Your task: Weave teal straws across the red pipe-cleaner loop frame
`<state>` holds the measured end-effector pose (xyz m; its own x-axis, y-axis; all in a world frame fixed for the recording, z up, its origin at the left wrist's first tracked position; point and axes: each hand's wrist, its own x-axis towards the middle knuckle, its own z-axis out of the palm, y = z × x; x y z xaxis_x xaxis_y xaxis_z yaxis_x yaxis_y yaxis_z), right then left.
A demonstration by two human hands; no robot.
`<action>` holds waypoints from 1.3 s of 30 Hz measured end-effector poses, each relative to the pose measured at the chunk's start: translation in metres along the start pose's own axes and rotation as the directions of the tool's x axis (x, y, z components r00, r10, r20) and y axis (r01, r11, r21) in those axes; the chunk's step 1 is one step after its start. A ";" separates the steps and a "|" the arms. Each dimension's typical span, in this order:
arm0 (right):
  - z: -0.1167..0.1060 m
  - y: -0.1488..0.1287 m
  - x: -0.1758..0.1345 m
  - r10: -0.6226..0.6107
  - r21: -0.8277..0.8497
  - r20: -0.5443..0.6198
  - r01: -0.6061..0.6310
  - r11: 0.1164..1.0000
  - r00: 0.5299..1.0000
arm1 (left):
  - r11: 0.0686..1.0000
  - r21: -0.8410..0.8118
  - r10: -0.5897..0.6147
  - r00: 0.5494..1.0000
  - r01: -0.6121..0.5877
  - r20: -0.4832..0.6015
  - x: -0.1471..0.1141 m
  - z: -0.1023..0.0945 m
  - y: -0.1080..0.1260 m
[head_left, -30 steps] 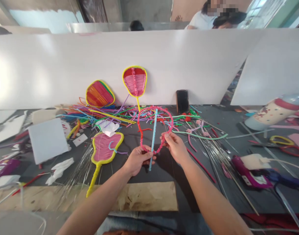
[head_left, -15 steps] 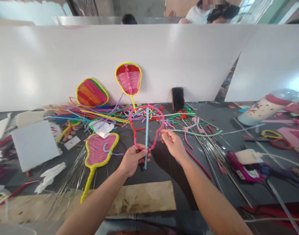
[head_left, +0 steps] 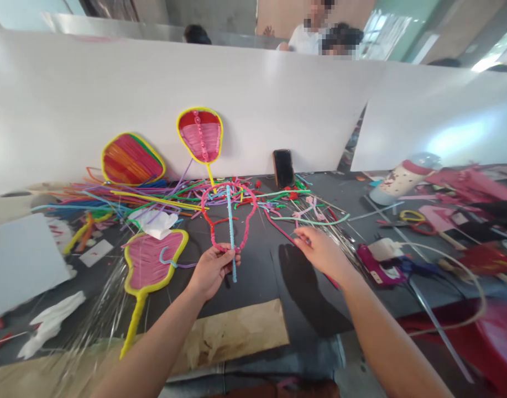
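Observation:
My left hand point(head_left: 214, 269) is closed, pinching the lower end of a pink and red pipe-cleaner hoop point(head_left: 250, 213) together with a light-blue twisted pipe-cleaner stem point(head_left: 230, 221). The stem stands upright across the hoop, its lower end poking out below my fingers. To the right, my right hand point(head_left: 319, 250) hovers over the dark table with loosely bent fingers and no visible object in them. It is nearest to a dark-pink pipe cleaner point(head_left: 281, 230). Left of my left hand lies a pink fan with a yellow rim point(head_left: 153, 260), a blue and purple pipe cleaner point(head_left: 166, 257) on it.
Loose pipe cleaners point(head_left: 153, 199) pile along the white partition point(head_left: 253, 110). Two more fans point(head_left: 201, 135) and a phone point(head_left: 283, 168) lean there. At right are thin metal wires point(head_left: 340, 235), scissors point(head_left: 414, 221), a tumbler point(head_left: 402, 179) and a purple power strip point(head_left: 380, 268). Cardboard point(head_left: 236, 331) lies in front.
My right hand has moved away from the hoop, rightward and slightly down. My left hand still holds the hoop and blue stem. The view has turned to the right.

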<state>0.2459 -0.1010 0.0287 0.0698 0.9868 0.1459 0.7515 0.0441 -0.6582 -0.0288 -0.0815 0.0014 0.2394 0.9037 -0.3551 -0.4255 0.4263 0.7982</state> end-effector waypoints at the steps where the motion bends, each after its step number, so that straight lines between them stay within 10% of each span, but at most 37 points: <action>1: 0.003 0.005 -0.005 0.005 -0.154 0.024 -0.001 0.988 1.000 | 1.000 0.007 -0.003 1.000 0.003 0.000 0.000 0.000 0.001; 9: 0.012 0.011 -0.032 0.163 -0.503 0.106 -0.088 0.860 0.981 | 0.998 0.064 -0.025 1.000 0.025 -0.010 0.000 0.003 0.002; 25: -0.018 0.040 -0.100 0.163 -0.120 -0.186 -0.187 0.975 0.969 | 0.999 0.038 -0.029 0.998 0.027 0.059 -0.004 0.001 0.001; 31: -0.015 0.051 -0.115 0.244 -0.085 -0.229 -0.269 0.959 0.942 | 0.948 0.311 -0.091 0.993 0.064 0.073 -0.018 0.004 0.004; 35: -0.011 0.058 -0.114 0.207 -0.092 -0.242 -0.235 0.968 0.948 | 0.751 0.659 -0.048 0.991 -0.045 0.121 -0.049 -0.006 0.017; 39: -0.002 0.061 -0.109 0.119 -0.103 -0.240 -0.147 0.984 0.963 | 0.159 0.961 0.321 0.932 -0.228 0.168 -0.091 -0.031 0.032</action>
<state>0.2851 -0.2060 -0.0257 0.3142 0.9188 0.2391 0.7964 -0.1180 -0.5932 -0.0914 -0.1489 0.0444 0.2335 0.9723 0.0069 0.7164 -0.1768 0.6749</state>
